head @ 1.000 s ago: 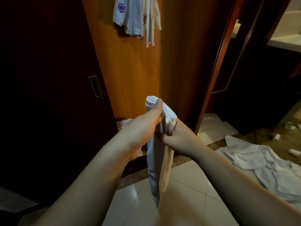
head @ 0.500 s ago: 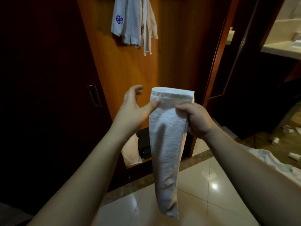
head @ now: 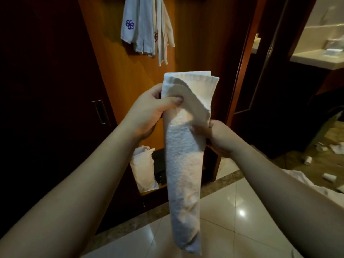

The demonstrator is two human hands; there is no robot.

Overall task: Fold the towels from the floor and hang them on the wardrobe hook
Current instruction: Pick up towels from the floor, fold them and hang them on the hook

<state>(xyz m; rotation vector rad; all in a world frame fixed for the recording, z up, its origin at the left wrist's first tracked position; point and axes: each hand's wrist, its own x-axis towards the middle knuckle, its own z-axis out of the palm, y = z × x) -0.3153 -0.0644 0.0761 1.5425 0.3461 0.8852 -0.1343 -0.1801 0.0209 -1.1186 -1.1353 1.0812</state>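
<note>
A long white towel (head: 183, 174), folded into a narrow strip, hangs in front of me over the tiled floor. My left hand (head: 149, 112) grips its upper left edge, thumb pressed across the front. Lower down, my right hand (head: 218, 138) pinches its right edge, with the fingers curled behind the cloth. Its top layer curls over toward me. Above, several white towels (head: 145, 28), one with a purple flower mark, hang on the orange wardrobe panel (head: 119, 86); the hook itself is out of view.
A dark sliding wardrobe door with a recessed handle (head: 100, 112) is at left. A white bag (head: 143, 168) and a dark object sit in the wardrobe's bottom. At right, white linen (head: 301, 181) and small rolls (head: 329, 176) litter the floor near a counter.
My left hand has closed on the towel's upper left edge, where before only its thumb touched it. My right hand has slid down the right edge. The top layer has flopped over.
</note>
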